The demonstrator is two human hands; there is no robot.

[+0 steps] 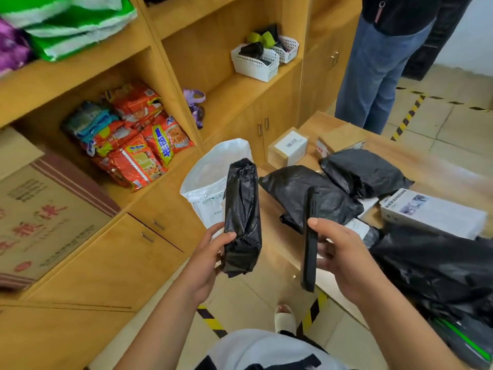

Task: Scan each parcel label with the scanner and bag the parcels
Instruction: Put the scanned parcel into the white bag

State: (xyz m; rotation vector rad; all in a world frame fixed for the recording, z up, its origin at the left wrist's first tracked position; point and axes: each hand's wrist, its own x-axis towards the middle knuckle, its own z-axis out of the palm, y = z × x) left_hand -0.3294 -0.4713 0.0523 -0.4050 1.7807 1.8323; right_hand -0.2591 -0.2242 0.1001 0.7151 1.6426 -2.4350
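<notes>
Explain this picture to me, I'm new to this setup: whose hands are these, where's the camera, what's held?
No machine here: a person works bare-handed, filmed by one camera on their head, looking down. The left hand holds a long parcel wrapped in black plastic upright. The right hand holds a slim black handheld scanner beside it. Behind stands an open white woven sack. On the wooden table lie more black plastic parcels, a labelled brown cardboard box and a white printed box.
</notes>
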